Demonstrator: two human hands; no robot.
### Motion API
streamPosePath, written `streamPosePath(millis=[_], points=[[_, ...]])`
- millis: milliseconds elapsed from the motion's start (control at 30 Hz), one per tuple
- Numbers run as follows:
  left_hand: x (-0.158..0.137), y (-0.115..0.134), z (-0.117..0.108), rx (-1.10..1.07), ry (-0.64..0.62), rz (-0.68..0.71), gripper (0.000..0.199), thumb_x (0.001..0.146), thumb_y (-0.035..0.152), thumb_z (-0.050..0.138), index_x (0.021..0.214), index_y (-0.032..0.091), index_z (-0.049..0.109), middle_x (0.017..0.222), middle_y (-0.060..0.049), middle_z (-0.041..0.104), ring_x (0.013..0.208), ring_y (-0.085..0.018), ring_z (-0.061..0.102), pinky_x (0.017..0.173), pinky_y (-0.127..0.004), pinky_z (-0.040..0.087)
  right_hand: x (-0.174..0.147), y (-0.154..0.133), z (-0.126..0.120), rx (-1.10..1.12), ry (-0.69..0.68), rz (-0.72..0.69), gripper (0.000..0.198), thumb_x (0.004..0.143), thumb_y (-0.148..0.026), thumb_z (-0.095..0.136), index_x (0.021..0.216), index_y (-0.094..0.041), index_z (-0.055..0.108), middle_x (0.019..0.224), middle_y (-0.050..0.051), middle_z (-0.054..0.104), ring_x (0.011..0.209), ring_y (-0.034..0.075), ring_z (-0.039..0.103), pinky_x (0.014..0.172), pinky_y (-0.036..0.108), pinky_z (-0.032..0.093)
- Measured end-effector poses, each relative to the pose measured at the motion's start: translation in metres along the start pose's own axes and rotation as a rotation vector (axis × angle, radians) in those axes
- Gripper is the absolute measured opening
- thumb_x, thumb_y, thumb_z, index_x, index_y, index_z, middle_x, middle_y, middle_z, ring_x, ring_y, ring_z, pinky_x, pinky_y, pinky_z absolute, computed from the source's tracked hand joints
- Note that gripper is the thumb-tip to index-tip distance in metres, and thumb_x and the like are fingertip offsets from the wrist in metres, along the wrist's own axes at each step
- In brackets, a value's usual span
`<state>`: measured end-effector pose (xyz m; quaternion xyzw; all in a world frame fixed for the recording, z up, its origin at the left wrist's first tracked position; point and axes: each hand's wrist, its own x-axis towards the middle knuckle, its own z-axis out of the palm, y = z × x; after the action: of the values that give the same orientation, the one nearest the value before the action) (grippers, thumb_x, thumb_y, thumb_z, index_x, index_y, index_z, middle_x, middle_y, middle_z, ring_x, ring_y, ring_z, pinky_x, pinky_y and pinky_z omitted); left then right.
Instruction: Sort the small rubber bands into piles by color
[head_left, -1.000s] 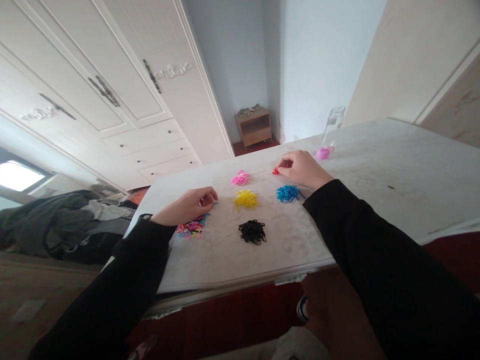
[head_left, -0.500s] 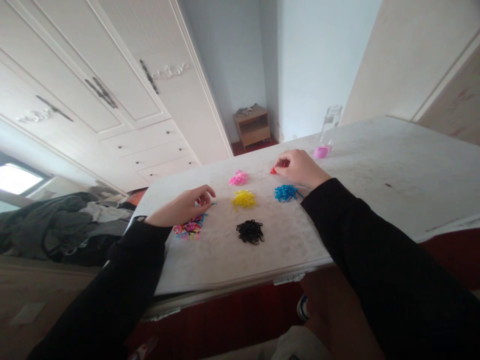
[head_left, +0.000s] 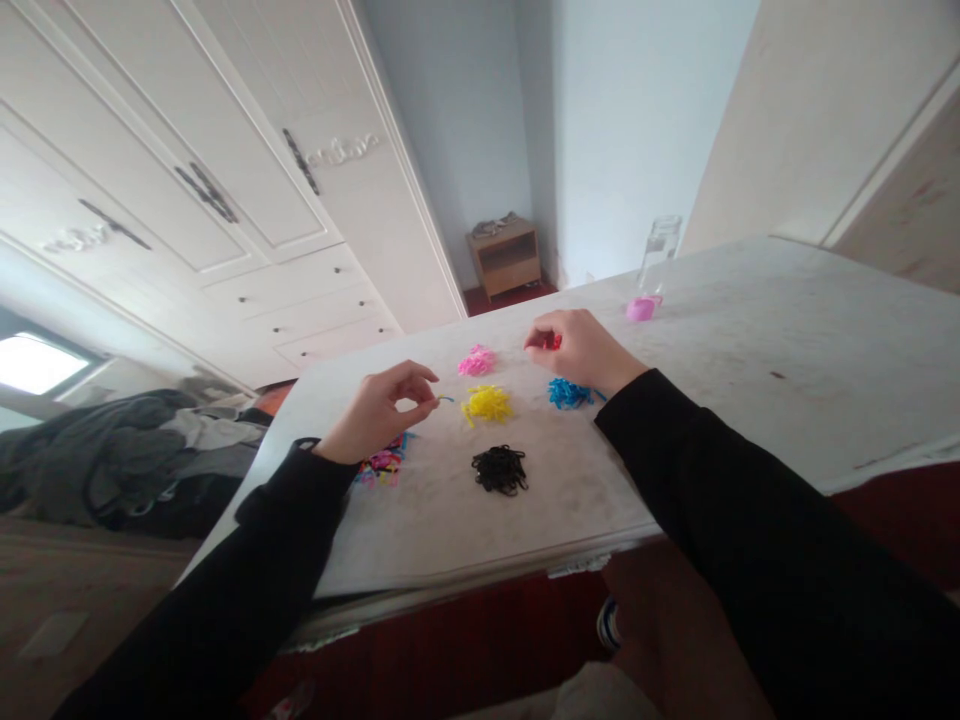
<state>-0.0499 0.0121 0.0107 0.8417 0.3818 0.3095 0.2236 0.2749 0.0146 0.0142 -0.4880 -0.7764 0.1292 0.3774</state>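
Note:
My left hand (head_left: 394,405) pinches a small, thin blue rubber band (head_left: 447,399) between thumb and fingertips. Partly behind that wrist lies a mixed-colour pile of rubber bands (head_left: 384,464). My right hand (head_left: 581,350) hovers over the red rubber bands (head_left: 553,342), seen through the gap between its curved thumb and fingers; nothing shows in its fingertips. Blue bands (head_left: 570,393) lie just below the right hand. Between the hands are pink bands (head_left: 477,360) and yellow bands (head_left: 488,403), with black bands (head_left: 500,470) nearer me.
The piles rest on a white table (head_left: 570,500) with a worn front edge. At its far side stand a clear glass bottle (head_left: 660,255) and a pink object (head_left: 640,308). Dark clothes (head_left: 97,455) are heaped on the left. Beyond are a white wardrobe (head_left: 270,240) and a small wooden cabinet (head_left: 508,262).
My left hand has moved right, away from the mixed pile, carrying the blue band toward the yellow bands. My right hand has shifted slightly left and its fingers have loosened over the red bands.

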Motion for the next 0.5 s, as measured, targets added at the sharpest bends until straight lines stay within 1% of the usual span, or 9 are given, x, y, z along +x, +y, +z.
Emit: streamPosePath(millis=[100, 167, 233, 300, 400, 500], points=[[0.0, 0.008, 0.01, -0.027, 0.07, 0.032, 0.023, 0.087, 0.033, 0.08, 0.103, 0.019, 0.07, 0.08, -0.003, 0.076, 0.072, -0.016, 0.074, 0.075, -0.031, 0.066, -0.002, -0.018, 0.013, 0.083, -0.083, -0.157, 0.006, 0.084, -0.015, 0.078, 0.078, -0.017, 0.078, 0.081, 0.005, 0.076, 0.078, 0.017, 0.063, 0.077, 0.031, 0.045], [-0.001, 0.013, 0.016, -0.05, 0.09, 0.033, 0.024, 0.086, 0.032, 0.082, 0.102, 0.019, 0.071, 0.08, -0.003, 0.077, 0.072, -0.017, 0.075, 0.075, -0.031, 0.066, -0.003, -0.028, 0.023, 0.142, -0.159, -0.246, 0.008, 0.087, -0.021, 0.082, 0.082, -0.017, 0.078, 0.085, 0.005, 0.078, 0.085, 0.019, 0.066, 0.083, 0.032, 0.047], [-0.001, 0.017, 0.021, -0.086, 0.103, 0.03, 0.024, 0.086, 0.033, 0.084, 0.101, 0.019, 0.071, 0.081, -0.003, 0.077, 0.073, -0.017, 0.076, 0.076, -0.032, 0.067, -0.005, -0.035, 0.031, 0.167, -0.204, -0.279, 0.012, 0.088, -0.025, 0.085, 0.084, -0.016, 0.078, 0.088, 0.007, 0.079, 0.09, 0.02, 0.067, 0.085, 0.033, 0.048], [-0.002, 0.019, 0.025, -0.124, 0.109, 0.022, 0.025, 0.085, 0.035, 0.085, 0.1, 0.019, 0.072, 0.082, -0.004, 0.078, 0.075, -0.018, 0.077, 0.077, -0.033, 0.068, -0.007, -0.039, 0.037, 0.165, -0.226, -0.306, 0.012, 0.088, -0.025, 0.085, 0.082, -0.017, 0.078, 0.086, 0.007, 0.079, 0.091, 0.021, 0.066, 0.086, 0.034, 0.047], [-0.004, 0.019, 0.029, -0.162, 0.1, 0.008, 0.029, 0.085, 0.039, 0.087, 0.101, 0.019, 0.072, 0.084, -0.005, 0.078, 0.077, -0.019, 0.078, 0.079, -0.034, 0.069, -0.009, -0.04, 0.04, 0.149, -0.244, -0.363, 0.014, 0.092, -0.016, 0.078, 0.078, -0.019, 0.076, 0.08, 0.005, 0.077, 0.088, 0.02, 0.065, 0.088, 0.035, 0.047], [-0.005, 0.017, 0.03, -0.186, 0.093, -0.001, 0.033, 0.085, 0.043, 0.088, 0.103, 0.019, 0.073, 0.085, -0.005, 0.079, 0.079, -0.02, 0.078, 0.082, -0.037, 0.07, -0.008, -0.038, 0.037, 0.145, -0.204, -0.358, 0.016, 0.089, -0.01, 0.073, 0.075, -0.018, 0.074, 0.08, 0.004, 0.076, 0.087, 0.02, 0.064, 0.086, 0.034, 0.046]])
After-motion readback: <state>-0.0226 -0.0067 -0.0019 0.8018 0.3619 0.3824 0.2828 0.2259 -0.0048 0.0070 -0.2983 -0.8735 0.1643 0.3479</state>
